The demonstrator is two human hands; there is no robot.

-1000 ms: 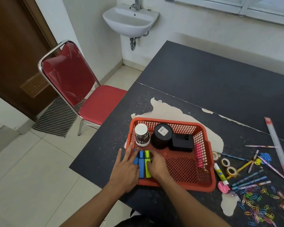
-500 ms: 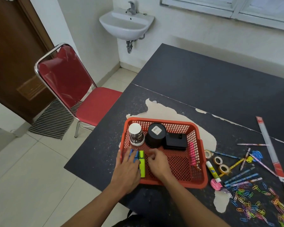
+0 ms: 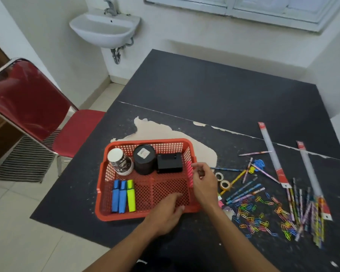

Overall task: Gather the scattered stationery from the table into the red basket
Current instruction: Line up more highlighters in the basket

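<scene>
The red basket (image 3: 145, 216) sits on the dark table (image 3: 214, 91) near its front left. Inside lie two blue highlighters (image 3: 119, 197) and a yellow highlighter (image 3: 131, 196) side by side, plus a white-lidded jar (image 3: 120, 161), a black round tin (image 3: 144, 159), a black box (image 3: 169, 163) and a pink highlighter (image 3: 189, 173) against the right wall. My left hand (image 3: 165, 214) hovers over the basket's front rim, fingers relaxed, holding nothing. My right hand (image 3: 203, 183) is over the basket's right rim beside the pink highlighter, fingers loosely curled, empty as far as I can see.
Right of the basket lie tape rolls (image 3: 224, 184), patterned pencils (image 3: 245, 191), a blue sharpener (image 3: 259, 163), several coloured paper clips (image 3: 263, 218), and two long packaged rulers (image 3: 273, 154). A red chair (image 3: 28, 103) stands left of the table; a sink (image 3: 104, 28) hangs on the wall.
Both hands let go of the highlighters, which now lie lined up in the basket's front left. The hands moved right, the right one to the basket's right rim. The view shifted right.
</scene>
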